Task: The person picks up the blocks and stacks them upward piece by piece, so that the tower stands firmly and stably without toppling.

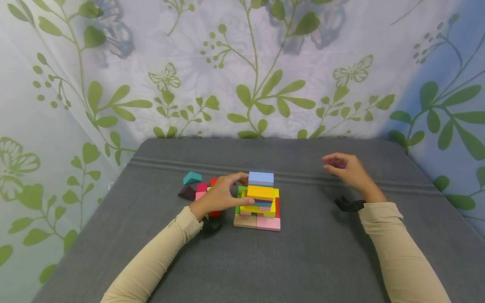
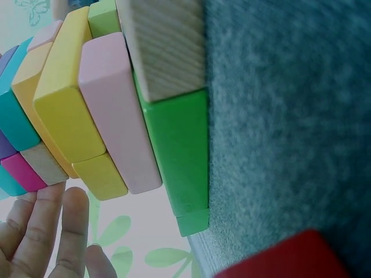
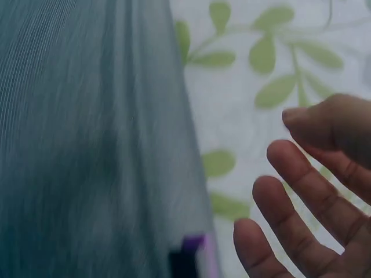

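A stepped tower of coloured wooden blocks (image 1: 261, 193) stands near the middle of the table, with a light blue block (image 1: 261, 176) on top and a natural wood block and a pink block (image 1: 268, 223) at its front base. My left hand (image 1: 223, 193) is at the tower's left side, thumb toward the front and fingers toward the back. In the left wrist view its fairly straight fingers (image 2: 74, 214) are right at the upper layers. My right hand (image 1: 346, 168) hovers over the right side, fingers loosely bent, nothing between them in the right wrist view.
Loose blocks lie left of the tower, partly behind my left hand: a teal one (image 1: 192, 177), a dark one (image 1: 187, 193) and several red and pink ones. A small purple thing (image 3: 203, 252) shows near my right hand. A leaf-patterned curtain (image 1: 212, 84) hangs behind the grey table (image 1: 303, 261).
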`<state>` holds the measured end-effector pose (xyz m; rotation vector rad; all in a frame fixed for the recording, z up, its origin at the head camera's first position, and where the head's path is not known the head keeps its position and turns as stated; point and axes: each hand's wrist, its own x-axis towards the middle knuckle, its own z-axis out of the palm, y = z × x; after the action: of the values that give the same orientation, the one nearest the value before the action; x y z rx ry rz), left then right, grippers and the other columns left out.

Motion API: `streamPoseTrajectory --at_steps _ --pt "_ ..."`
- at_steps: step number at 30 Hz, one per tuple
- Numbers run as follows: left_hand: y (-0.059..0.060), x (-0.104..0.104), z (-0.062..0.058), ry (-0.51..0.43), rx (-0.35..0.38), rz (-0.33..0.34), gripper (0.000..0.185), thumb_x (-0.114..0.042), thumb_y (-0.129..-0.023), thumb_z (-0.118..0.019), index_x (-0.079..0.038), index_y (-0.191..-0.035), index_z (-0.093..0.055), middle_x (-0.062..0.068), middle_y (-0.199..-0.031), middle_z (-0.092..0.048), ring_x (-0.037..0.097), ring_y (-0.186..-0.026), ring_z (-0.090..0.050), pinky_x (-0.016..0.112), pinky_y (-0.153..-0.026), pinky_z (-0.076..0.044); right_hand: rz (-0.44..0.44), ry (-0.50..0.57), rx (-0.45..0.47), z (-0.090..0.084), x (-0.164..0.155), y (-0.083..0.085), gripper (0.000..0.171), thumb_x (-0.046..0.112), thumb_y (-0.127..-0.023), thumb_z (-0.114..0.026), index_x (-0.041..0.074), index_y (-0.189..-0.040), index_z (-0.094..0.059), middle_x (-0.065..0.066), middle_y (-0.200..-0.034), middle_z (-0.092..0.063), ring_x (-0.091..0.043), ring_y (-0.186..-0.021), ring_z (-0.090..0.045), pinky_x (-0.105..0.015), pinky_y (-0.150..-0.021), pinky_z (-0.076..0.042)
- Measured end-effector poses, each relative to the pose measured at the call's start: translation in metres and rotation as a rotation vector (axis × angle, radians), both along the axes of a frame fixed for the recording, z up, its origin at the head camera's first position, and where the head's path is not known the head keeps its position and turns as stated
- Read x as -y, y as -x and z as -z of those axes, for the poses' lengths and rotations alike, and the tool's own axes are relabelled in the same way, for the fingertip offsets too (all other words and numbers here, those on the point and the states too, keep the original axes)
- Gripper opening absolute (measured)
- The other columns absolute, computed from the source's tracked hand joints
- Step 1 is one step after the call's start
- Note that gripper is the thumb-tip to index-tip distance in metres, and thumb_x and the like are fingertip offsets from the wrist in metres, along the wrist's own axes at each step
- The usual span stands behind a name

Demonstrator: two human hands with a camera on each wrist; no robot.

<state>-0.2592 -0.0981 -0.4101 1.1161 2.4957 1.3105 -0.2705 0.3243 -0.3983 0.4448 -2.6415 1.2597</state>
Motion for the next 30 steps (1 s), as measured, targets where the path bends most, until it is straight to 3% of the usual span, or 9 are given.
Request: streamPoseTrajectory --at_steps 3,6,8,10,13,16,19,24,30 --pt "0.000 0.000 0.000 -0.002 -0.009 0.002 0.072 -0.046 -0.093 -0.084 0.001 -0.144 -0.062 0.011 -0.131 -0.071 0.032 -0.121 -0.064 0.058 -0.106 -0.050 0.093 -0.026 0.031 0.007 -0.015 0.002 0.029 0.005 -0.104 -0.072 -0.012 -0.128 -0.070 -0.036 -0.125 -0.070 0.002 -0.096 -0.066 -0.012 -0.073 -0.051" --pt "0.000 0.000 0.000 -0.002 -0.013 0.001 0.070 -0.043 -0.093 -0.084 0.001 -0.144 -0.063 0.011 -0.131 -0.071 0.032 -0.121 -0.064 0.058 -0.106 -0.051 0.188 -0.079 0.085 0.013 -0.028 0.002 0.032 0.009 -0.105 -0.071 -0.010 -0.131 -0.069 -0.038 -0.134 -0.065 -0.026 -0.105 -0.072 -0.016 -0.071 -0.049" --pt "0.000 0.000 0.000 -0.001 -0.013 -0.001 0.069 -0.041 -0.093 -0.084 0.001 -0.144 -0.063 0.011 -0.131 -0.071 0.032 -0.121 -0.064 0.058 -0.105 -0.051 0.239 -0.121 0.123 0.016 -0.036 0.001 0.035 0.012 -0.106 -0.071 -0.009 -0.134 -0.068 -0.040 -0.140 -0.060 -0.046 -0.113 -0.069 -0.026 -0.074 -0.052" --pt "0.000 0.000 0.000 -0.002 -0.012 -0.003 0.068 -0.039 -0.093 -0.084 0.000 -0.144 -0.063 0.011 -0.131 -0.071 0.032 -0.121 -0.064 0.058 -0.105 -0.051 0.273 -0.152 0.159 0.018 -0.042 0.001 0.038 0.014 -0.106 -0.070 -0.008 -0.137 -0.065 -0.041 -0.144 -0.055 -0.057 -0.121 -0.062 -0.042 -0.081 -0.057" --pt "0.000 -0.001 0.000 -0.001 -0.010 -0.005 0.066 -0.036 -0.092 -0.084 0.000 -0.143 -0.063 0.010 -0.131 -0.071 0.032 -0.121 -0.064 0.057 -0.105 -0.051 0.293 -0.186 0.194 0.020 -0.049 0.000 0.040 0.011 -0.105 -0.068 -0.010 -0.139 -0.062 -0.044 -0.145 -0.052 -0.062 -0.128 -0.054 -0.068 -0.098 -0.049" --pt "0.000 -0.001 0.000 0.000 -0.010 -0.008 0.065 -0.034 -0.092 -0.085 -0.001 -0.143 -0.063 0.010 -0.131 -0.071 0.031 -0.121 -0.064 0.057 -0.105 -0.051 0.281 -0.224 0.213 0.020 -0.053 0.001 0.040 0.009 -0.104 -0.068 -0.012 -0.138 -0.060 -0.044 -0.140 -0.055 -0.065 -0.132 -0.046 -0.078 -0.109 -0.032" --pt "0.000 -0.001 0.000 0.002 -0.014 -0.010 0.064 -0.033 -0.092 -0.085 -0.001 -0.143 -0.063 0.009 -0.131 -0.071 0.031 -0.120 -0.064 0.056 -0.104 -0.051 0.248 -0.268 0.213 0.018 -0.054 0.002 0.040 0.008 -0.101 -0.071 -0.014 -0.134 -0.061 -0.041 -0.133 -0.061 -0.063 -0.129 -0.048 -0.077 -0.108 -0.031" --pt "0.001 -0.001 0.000 0.003 -0.019 -0.009 0.065 -0.034 -0.092 -0.085 -0.001 -0.143 -0.063 0.009 -0.131 -0.072 0.030 -0.120 -0.064 0.056 -0.104 -0.051 0.178 -0.328 0.241 0.013 -0.050 0.004 0.046 0.014 -0.097 -0.078 -0.014 -0.130 -0.065 -0.038 -0.125 -0.067 -0.058 -0.118 -0.059 -0.068 -0.097 -0.045" --pt "0.001 0.000 0.001 -0.003 -0.019 -0.003 0.066 -0.039 -0.093 -0.084 -0.001 -0.143 -0.064 0.009 -0.130 -0.072 0.030 -0.119 -0.064 0.057 -0.104 -0.051 0.087 -0.351 0.239 0.014 -0.038 0.007 0.042 0.016 -0.093 -0.083 -0.009 -0.122 -0.067 -0.038 -0.123 -0.069 -0.060 -0.118 -0.061 -0.070 -0.095 -0.046"
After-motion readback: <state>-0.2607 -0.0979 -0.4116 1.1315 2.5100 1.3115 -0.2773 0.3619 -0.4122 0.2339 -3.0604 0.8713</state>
